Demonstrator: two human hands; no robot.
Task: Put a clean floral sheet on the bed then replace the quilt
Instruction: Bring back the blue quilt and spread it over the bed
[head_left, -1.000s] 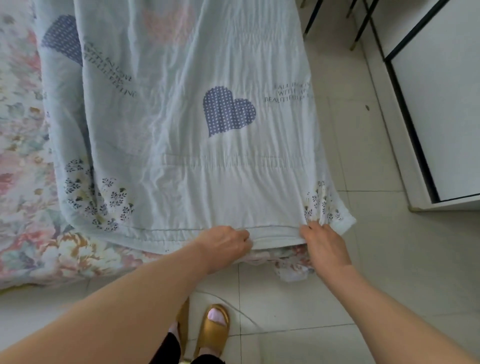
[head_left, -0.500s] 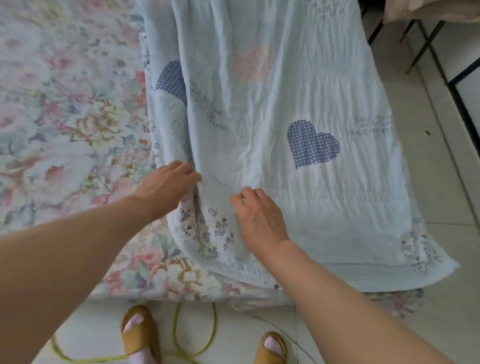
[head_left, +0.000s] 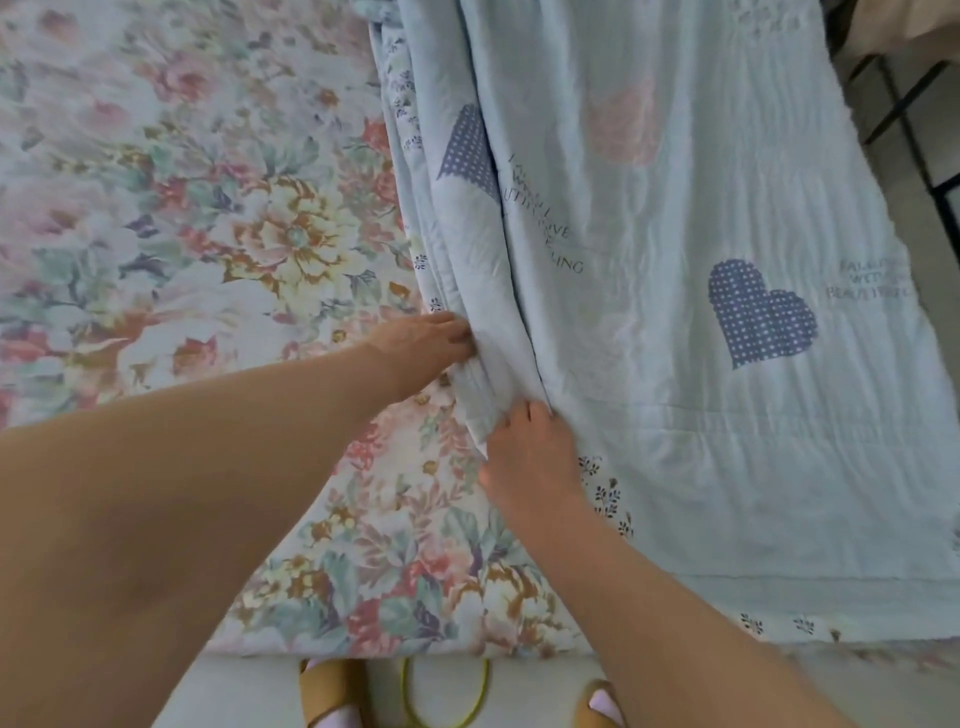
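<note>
Item: quilt (head_left: 675, 312), pale blue, thin and limp, I judge it light, lying folded along the right of the floral sheet (head_left: 182, 208); my left hand (head_left: 421, 343) and right hand (head_left: 530, 457) pinch its bunched left fold, the best hold for spreading.

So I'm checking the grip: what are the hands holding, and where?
Both the left hand and right hand grip the quilt at its bunched left edge.
</note>
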